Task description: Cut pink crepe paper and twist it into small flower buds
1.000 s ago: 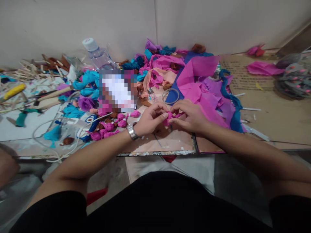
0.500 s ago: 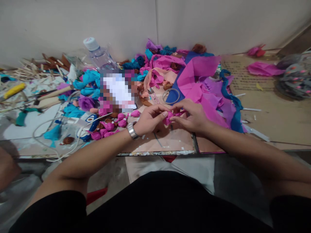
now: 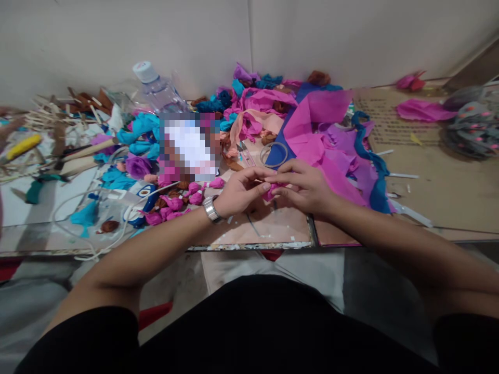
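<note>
Both of my hands meet above the near edge of the table. My left hand (image 3: 245, 195), with a metal watch on its wrist, pinches a small piece of pink crepe paper (image 3: 270, 193). My right hand (image 3: 306, 188) grips the same paper from the other side, its fingers bent over it. Most of the paper is hidden by the fingers. Just beyond lie a ring of tape (image 3: 274, 155) and a pair of small snips (image 3: 245, 155). Several pink paper buds (image 3: 171, 204) rest left of my left wrist.
Crumpled pink and purple paper sheets (image 3: 331, 145) spread behind my right hand. A capped plastic bottle (image 3: 159, 88) stands at the back left, near a blurred-out phone (image 3: 191, 148). A white cable (image 3: 72, 195) loops at left. Cardboard (image 3: 440, 182) covers the right side.
My right fingers have closed further over the pink paper, and less of it shows. At the far left, another person's arm has left the lower edge.
</note>
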A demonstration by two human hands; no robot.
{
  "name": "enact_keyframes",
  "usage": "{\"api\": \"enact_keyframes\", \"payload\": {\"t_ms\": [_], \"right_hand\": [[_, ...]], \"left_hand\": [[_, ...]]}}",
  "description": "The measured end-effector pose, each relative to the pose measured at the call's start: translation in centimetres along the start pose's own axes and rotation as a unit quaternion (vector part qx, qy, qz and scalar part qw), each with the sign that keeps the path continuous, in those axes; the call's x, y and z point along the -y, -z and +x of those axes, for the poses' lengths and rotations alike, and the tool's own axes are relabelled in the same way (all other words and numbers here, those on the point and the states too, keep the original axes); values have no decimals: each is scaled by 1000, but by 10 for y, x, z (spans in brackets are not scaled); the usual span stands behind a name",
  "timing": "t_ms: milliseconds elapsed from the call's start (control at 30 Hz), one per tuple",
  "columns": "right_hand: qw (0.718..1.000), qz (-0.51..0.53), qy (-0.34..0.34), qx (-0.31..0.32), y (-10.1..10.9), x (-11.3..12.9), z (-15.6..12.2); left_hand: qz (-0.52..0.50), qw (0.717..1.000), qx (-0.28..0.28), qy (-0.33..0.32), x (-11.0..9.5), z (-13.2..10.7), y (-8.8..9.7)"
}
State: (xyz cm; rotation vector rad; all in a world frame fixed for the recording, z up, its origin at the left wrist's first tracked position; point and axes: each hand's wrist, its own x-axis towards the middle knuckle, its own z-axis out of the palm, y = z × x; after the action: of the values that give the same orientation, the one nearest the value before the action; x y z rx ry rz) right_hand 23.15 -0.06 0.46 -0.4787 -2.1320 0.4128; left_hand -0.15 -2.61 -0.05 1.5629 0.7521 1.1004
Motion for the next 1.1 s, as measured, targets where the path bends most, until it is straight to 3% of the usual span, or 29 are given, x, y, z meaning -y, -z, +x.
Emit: {"api": "enact_keyframes", "payload": {"t_ms": [200,300,400,567,867,1100], "right_hand": [[999,5,-26,-32,3,2,3],[998,-3,-30,-59,5,3,4],[997,1,-31,-68,5,3,4],[996,11,-31,-78,5,4,4],[996,3,-36,-82,5,6,5],[997,1,-35,-72,4,7,5]], "left_hand": [[10,998,-65,13,0,2,1],[23,996,-56,61,1,1,2],[-7,994,-53,92,3,0,1],[-67,988,-101,100,0,-1,-2],[-187,962,-59,191,-8,-2,-9],[-196,952,-51,227,3,-3,-6]]}}
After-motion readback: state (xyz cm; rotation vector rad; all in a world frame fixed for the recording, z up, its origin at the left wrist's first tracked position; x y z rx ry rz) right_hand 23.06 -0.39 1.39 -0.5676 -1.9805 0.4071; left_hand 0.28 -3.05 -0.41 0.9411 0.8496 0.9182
